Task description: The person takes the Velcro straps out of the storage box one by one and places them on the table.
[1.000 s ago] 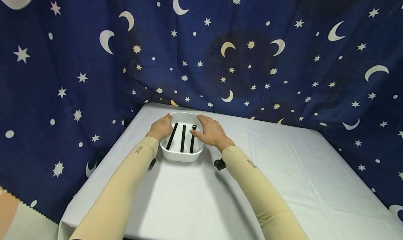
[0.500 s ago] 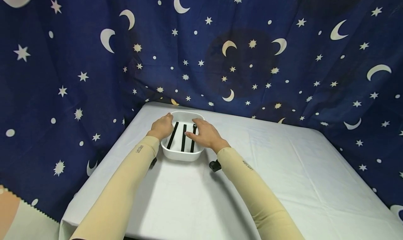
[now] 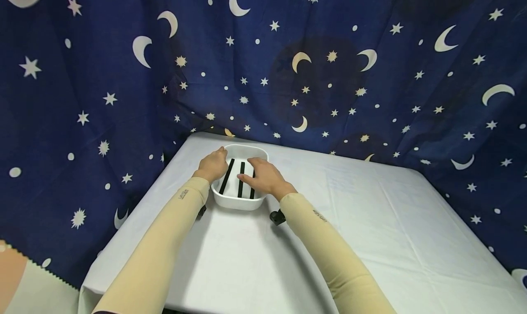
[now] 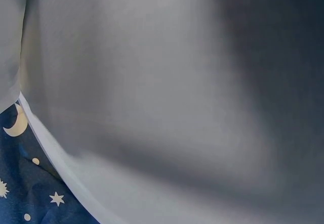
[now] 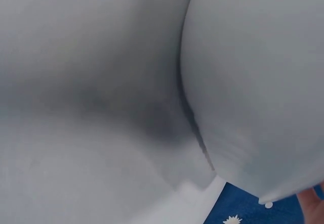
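In the head view a white oval-cornered basin (image 3: 238,204) stands on the table's far left part. Inside it lie black straps, looking flat and narrow: a left strap (image 3: 227,176), a middle strap (image 3: 241,181) and a right strap (image 3: 252,192), the last partly covered by my right hand. My left hand (image 3: 213,165) grips the basin's left rim. Over the basin's right side my right hand (image 3: 267,177) hovers, fingers and thumb spread, holding nothing visible. The basin's outer wall (image 5: 253,82) fills the right of the right wrist view, with a bit of finger (image 5: 310,206) at the corner.
A white cloth (image 3: 350,222) covers the table. Behind and beside it hangs a dark blue curtain (image 3: 255,62) with moons and stars. A black wrist-camera piece (image 3: 277,217) sits under the right forearm. The left wrist view shows mostly blurred white cloth (image 4: 152,82).
My right hand has moved from the basin's right rim left and inward over the right strap, hiding its buckled end. My left hand stays on the left rim.
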Tool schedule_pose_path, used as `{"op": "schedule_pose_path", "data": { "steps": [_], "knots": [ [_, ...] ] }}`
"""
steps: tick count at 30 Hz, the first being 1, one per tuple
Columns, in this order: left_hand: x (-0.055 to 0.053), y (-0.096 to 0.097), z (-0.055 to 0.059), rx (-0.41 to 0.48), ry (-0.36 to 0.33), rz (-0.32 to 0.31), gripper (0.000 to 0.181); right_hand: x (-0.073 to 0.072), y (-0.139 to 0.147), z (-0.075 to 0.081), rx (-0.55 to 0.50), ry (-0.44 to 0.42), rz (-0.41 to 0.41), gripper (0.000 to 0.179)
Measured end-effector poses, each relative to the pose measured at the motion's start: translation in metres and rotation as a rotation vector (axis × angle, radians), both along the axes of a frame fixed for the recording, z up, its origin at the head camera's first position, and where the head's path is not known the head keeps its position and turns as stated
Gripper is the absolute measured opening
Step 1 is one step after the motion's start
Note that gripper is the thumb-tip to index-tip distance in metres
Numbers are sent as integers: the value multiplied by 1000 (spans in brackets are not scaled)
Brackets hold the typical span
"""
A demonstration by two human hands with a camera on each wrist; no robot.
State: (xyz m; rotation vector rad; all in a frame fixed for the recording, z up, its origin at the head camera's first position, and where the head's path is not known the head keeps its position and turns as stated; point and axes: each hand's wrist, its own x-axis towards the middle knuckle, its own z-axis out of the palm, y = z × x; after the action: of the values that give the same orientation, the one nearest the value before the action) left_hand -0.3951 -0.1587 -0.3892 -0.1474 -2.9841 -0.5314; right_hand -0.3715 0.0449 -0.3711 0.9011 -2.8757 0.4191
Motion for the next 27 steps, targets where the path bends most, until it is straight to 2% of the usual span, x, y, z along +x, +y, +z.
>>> {"op": "schedule_pose_path", "data": {
  "steps": [11,21,24,27],
  "knots": [
    [1,0,0,7,15,-1,51,2,-12,-2,12,-45,-53,73],
    [2,1,0,31,-22,2,53,3,-19,-8,28,-110,-104,70],
    [2,1,0,33,-16,2,52,4,-20,-9,30,-118,-111,65],
    [2,1,1,35,-20,7,52,4,-23,-8,37,-116,-106,51]
  ]
}}
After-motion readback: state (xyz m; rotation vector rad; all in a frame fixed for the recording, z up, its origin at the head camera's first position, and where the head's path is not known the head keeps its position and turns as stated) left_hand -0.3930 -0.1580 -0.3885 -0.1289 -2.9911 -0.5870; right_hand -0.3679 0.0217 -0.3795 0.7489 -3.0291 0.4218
